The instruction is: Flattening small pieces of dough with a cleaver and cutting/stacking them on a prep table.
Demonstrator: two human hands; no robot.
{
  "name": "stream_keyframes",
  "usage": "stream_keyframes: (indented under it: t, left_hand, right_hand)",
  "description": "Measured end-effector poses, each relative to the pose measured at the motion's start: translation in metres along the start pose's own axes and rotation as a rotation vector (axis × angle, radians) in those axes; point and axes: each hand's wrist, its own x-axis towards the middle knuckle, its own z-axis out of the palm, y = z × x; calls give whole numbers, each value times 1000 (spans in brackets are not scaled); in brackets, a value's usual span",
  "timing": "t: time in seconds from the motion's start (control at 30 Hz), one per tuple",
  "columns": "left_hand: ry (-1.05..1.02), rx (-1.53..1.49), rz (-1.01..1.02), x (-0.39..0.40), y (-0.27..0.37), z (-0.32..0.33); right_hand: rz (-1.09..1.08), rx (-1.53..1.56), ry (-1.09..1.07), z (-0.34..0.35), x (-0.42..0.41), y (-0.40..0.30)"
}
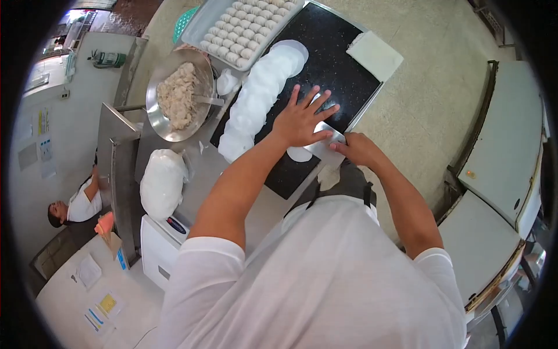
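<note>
My right hand grips a wide, flat metal blade, perhaps a cleaver, at the near right edge of a black speckled board. Over the blade my left hand is held palm down with its fingers spread. Its thumb overlaps the blade, but whether the palm presses on it cannot be seen. Partly under the blade lies a thin white dough round. A long row of overlapping white dough rounds runs along the board, left of my left hand.
Left of the board stand a metal bowl of pale filling, a plastic-wrapped white mass and a white appliance. A tray holds several rows of dough pieces. A folded white cloth covers one board corner. Another person is farther left.
</note>
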Motion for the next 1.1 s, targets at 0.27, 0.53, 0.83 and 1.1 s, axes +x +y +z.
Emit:
stream_keyframes:
  t: [0.27, 0.53, 0.83, 1.1]
  left_hand:
    - [-251, -78, 238, -14, 41, 2]
    - [-81, -27, 158, 14, -2, 10]
    - [-44, -25, 205, 34, 4, -3]
    - [-139, -65, 201, -2, 40, 11]
  right_hand:
    - [-50, 10, 257, 63, -42, 26]
    - [16, -108, 225, 29, -21, 4]
    - [60, -154, 299, -2, -33, -11]
    - [-126, -26, 347, 84, -50, 59]
